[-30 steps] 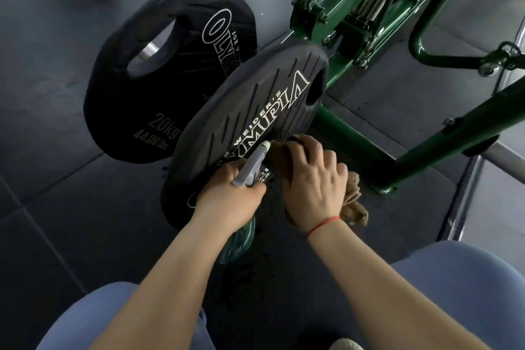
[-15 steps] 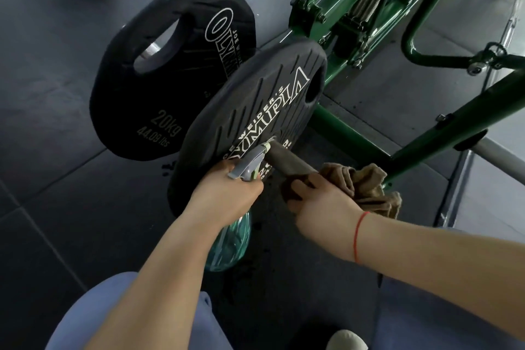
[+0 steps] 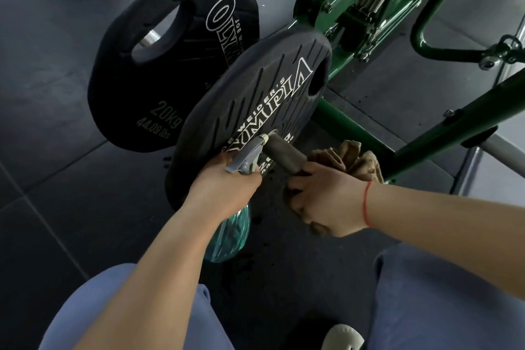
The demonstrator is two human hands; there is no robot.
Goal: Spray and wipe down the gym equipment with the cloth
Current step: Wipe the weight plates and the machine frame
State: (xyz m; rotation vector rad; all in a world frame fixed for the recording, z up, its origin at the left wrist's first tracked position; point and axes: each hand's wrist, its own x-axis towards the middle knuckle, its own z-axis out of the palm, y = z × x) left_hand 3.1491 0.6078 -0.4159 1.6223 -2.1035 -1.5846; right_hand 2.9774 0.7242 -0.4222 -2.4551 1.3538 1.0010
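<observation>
Cloth (image 3: pixel 350 160) bunches in your right hand (image 3: pixel 326 199), fingers curled round it at the end of the peg (image 3: pixel 284 154); your left hand (image 3: pixel 224 192) grips the sprayer (image 3: pixel 246 157) against the plate (image 3: pixel 255 94).

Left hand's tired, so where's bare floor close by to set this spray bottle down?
Bare floor lies left of your left hand, this side of the 20kg plate. Another patch lies between your knees. Crowded around the peg: right hand, cloth, green frame.
</observation>
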